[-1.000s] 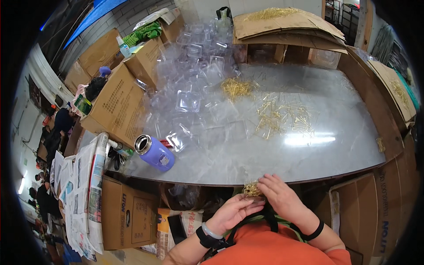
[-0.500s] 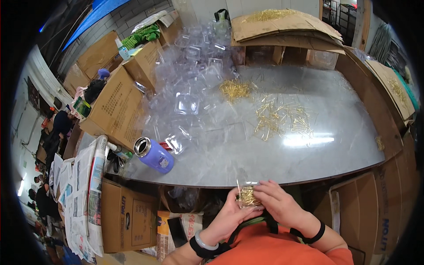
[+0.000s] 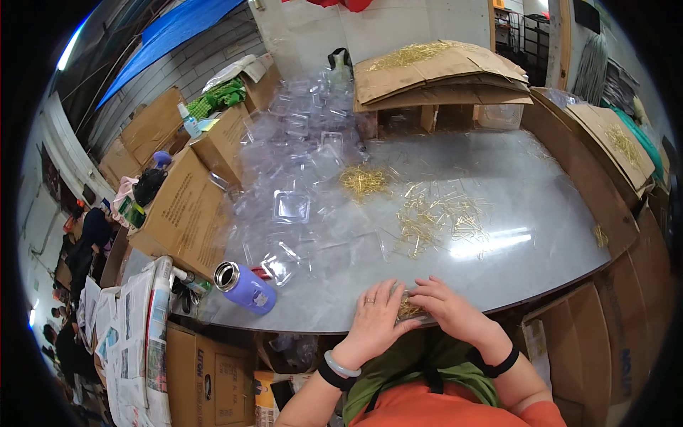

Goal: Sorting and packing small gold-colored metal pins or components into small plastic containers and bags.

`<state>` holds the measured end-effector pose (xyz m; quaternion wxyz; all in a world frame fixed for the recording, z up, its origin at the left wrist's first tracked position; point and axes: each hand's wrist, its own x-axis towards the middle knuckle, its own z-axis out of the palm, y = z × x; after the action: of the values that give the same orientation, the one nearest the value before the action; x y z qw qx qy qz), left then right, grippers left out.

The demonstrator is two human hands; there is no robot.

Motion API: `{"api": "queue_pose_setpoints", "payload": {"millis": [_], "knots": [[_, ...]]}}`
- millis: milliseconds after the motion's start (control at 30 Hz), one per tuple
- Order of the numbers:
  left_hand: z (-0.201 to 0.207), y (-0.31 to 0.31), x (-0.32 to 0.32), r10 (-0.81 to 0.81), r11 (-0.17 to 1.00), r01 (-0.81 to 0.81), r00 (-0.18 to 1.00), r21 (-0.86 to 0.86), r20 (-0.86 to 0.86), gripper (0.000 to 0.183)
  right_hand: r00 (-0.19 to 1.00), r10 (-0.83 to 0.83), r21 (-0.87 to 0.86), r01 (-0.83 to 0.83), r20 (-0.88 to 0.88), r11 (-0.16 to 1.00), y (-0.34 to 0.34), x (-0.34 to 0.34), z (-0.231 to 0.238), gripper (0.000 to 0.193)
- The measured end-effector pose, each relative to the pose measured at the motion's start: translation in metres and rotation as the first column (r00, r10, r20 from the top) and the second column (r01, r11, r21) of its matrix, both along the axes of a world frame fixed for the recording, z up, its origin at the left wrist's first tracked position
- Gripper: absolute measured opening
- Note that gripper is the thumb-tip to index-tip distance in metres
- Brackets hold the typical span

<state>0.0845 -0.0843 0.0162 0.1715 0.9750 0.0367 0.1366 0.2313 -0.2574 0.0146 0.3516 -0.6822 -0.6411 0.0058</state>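
Observation:
At the table's near edge, both hands hold a small clear plastic box [image 3: 410,308] with thin gold-coloured metal pins in it. My left hand [image 3: 373,313] is closed on its left side, fingers lying over the top and thumb along the near side. From the right, my right hand [image 3: 454,313] grips the box with bent fingers. Much of the box is hidden under the fingers. Beyond the hands, loose gold pins [image 3: 437,217] are scattered on the grey tabletop [image 3: 341,299]. A denser pile of gold pins [image 3: 364,182] lies farther back.
Clear plastic cases [image 3: 292,206] are heaped on the table's left half. An uncapped purple bottle [image 3: 245,288] stands at the front left. Cardboard boxes [image 3: 181,206] line the left side. At the back, flattened cardboard [image 3: 441,75] bears more pins. People [image 3: 92,231] are far left.
Both hands and the box have moved forward from in front of my body to the table edge. My left hand has shifted over the box, covering more of it. The view has tilted slightly.

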Motion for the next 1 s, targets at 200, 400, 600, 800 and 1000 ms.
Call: {"api": "queue_pose_setpoints", "payload": {"millis": [200, 400, 600, 800, 1000], "knots": [[-0.016, -0.011, 0.006, 0.023, 1.0, -0.022, 0.992, -0.007, 0.125, 0.057, 0.943, -0.31, 0.072, 0.32, -0.125, 0.945, -0.02, -0.012, 0.005, 0.042], [-0.017, -0.012, 0.012, -0.035, 0.996, 0.051, 0.981, -0.08, 0.189, 0.055, 0.963, -0.267, 0.044, 0.268, -0.026, 0.962, -0.027, -0.023, -0.002, 0.049], [-0.019, -0.005, 0.018, -0.055, 0.954, 0.118, 0.973, -0.275, 0.226, 0.06, 0.907, -0.381, 0.042, 0.394, -0.181, 0.918, -0.028, -0.012, 0.004, 0.045], [-0.023, -0.012, 0.019, 0.002, 0.972, 0.056, 0.969, -0.23, 0.246, 0.068, 0.838, -0.413, 0.003, 0.443, -0.357, 0.896, -0.024, -0.004, 0.002, 0.029], [-0.024, -0.013, 0.02, 0.005, 0.978, 0.048, 0.967, -0.201, 0.253, 0.072, 0.754, -0.473, 0.009, 0.535, -0.455, 0.845, -0.013, -0.013, 0.005, 0.016]]}}
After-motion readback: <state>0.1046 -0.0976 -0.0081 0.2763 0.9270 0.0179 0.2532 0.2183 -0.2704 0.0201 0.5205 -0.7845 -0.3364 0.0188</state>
